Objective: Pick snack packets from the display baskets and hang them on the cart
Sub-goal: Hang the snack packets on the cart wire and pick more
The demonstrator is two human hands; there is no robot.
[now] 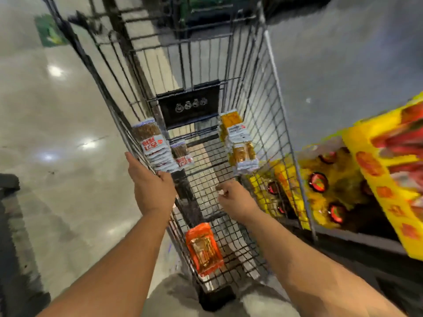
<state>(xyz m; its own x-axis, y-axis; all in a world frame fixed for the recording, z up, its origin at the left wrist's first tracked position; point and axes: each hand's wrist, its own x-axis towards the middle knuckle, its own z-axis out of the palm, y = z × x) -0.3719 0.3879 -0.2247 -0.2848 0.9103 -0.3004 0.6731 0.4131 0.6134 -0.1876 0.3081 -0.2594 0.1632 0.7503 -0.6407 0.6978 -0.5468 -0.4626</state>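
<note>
A black wire cart (258,104) stands in front of me. White and brown snack packets (153,144) hang in a stack on its left wall, with a smaller packet (183,156) behind them. Yellow and white packets (239,143) hang on the right wall. An orange packet (203,248) hangs low on the near left wall. My left hand (150,186) rests on the left wall's rim, fingertips touching the bottom of the white and brown stack. My right hand (233,195) hovers inside the cart with fingers curled; whether it pinches something small I cannot tell.
Yellow display boxes (380,170) with red printed snacks stand to the right of the cart, and yellow packets (325,188) lie in a basket beside it. Shiny pale floor (57,133) spreads to the left. A dark object (9,186) sits at the left edge.
</note>
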